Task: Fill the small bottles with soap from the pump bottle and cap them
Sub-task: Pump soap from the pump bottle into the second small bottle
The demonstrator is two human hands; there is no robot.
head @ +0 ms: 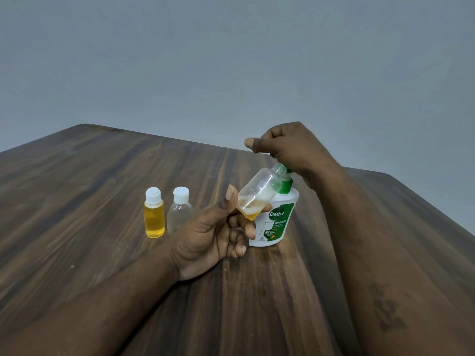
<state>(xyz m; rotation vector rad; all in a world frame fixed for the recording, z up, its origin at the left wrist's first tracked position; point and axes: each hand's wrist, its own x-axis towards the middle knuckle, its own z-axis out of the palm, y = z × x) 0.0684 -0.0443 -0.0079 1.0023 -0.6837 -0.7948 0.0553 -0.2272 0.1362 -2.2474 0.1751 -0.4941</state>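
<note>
In the head view, the left hand (pixel 213 232) pinches the open small bottle (pixel 259 191) at its lower end, between the thumb and the curled fingers. This bottle is tilted, with its mouth up to the right, just at the green nozzle of the pump bottle (pixel 277 222). A little yellow soap with foam lies in its bottom. The white pump bottle stands on the wooden desk (pixel 102 176), right of the middle. The right hand (pixel 290 147) is curled over its pump head, with the thumb pointing to the left. To the left stand a full small bottle (pixel 154 214) and, just beside it, an empty small bottle (pixel 180 211), both with white caps. Behind the desk is a grey wall (pixel 231 60).
</note>
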